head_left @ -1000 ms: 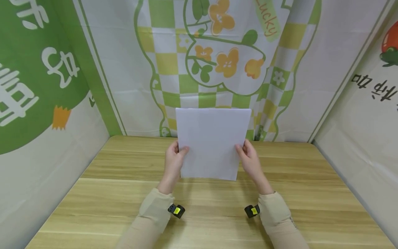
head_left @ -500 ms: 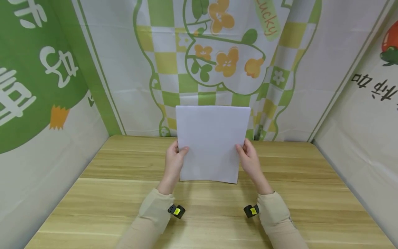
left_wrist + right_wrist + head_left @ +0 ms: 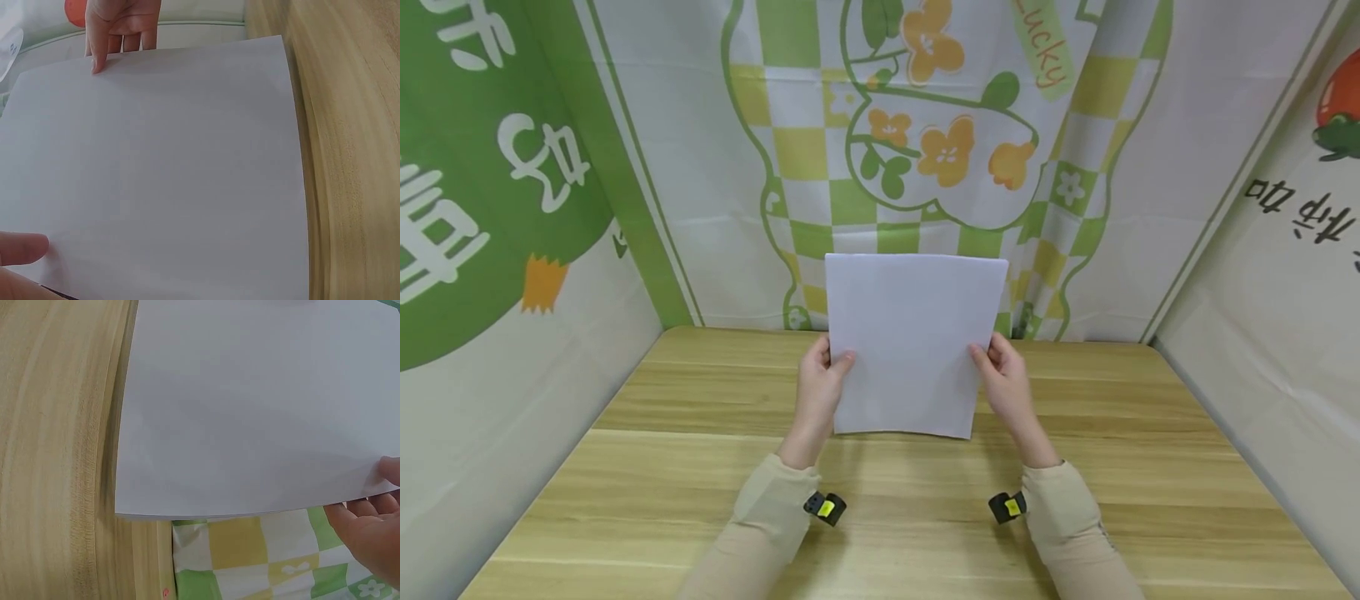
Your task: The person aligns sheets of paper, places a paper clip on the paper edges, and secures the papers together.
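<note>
In the head view, a thin stack of blank white paper (image 3: 917, 342) is held up at a tilt over the table, its top edge in front of the back curtain. My left hand (image 3: 818, 383) grips its left edge, thumb on the front face and fingers behind. Opposite it, my right hand (image 3: 1007, 385) pinches the right edge the same way. A second layer shows along the paper's edge in the right wrist view, where the right hand's (image 3: 369, 534) fingers lie under the sheets. From the left wrist, the left thumb (image 3: 25, 248) presses on the paper near a side edge.
A wood-grain table (image 3: 700, 467) spreads below both hands. Behind it hangs a green and yellow checked curtain (image 3: 805, 150) with orange flowers. Printed cloth walls stand at the left (image 3: 647, 275) and right (image 3: 1240, 333). Small black wrist devices (image 3: 826, 508) show at both sleeves.
Compared with one second ago, the paper has tipped slightly, so its top edge sits a little higher and its bottom edge a little lower in the head view. Both grips stay the same.
</note>
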`<state>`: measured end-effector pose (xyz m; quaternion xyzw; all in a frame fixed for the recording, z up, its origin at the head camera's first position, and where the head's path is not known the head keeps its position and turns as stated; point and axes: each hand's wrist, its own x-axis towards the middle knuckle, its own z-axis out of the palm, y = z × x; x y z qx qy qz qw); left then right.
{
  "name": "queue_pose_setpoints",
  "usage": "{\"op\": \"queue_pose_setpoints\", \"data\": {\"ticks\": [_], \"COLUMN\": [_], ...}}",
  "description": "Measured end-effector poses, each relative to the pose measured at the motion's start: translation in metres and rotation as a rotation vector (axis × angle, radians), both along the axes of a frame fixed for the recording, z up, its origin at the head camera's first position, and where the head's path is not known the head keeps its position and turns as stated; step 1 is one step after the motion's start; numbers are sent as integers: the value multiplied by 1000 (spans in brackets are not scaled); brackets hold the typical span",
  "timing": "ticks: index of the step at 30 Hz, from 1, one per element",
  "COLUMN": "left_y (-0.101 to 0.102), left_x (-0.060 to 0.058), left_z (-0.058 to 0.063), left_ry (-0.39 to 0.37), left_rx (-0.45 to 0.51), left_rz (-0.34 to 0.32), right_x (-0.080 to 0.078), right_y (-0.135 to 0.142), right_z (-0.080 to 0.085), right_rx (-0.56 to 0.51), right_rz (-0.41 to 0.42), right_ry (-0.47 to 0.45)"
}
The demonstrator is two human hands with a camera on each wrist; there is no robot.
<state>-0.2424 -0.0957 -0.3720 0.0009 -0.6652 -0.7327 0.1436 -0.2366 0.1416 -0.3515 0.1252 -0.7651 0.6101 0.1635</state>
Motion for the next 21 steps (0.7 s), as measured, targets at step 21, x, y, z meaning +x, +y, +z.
{"op": "queue_pose_setpoints", "data": {"ticks": [21], "left_y": [2], "left_x": [4], "left_z": [2], "left_ry": [49], "left_rx": [17], "left_rz": [23], "right_x": [-15], "right_y": [6], "right_z": [-19], "right_rx": [-33], "right_rz": [42], "right_ry": [63]}}
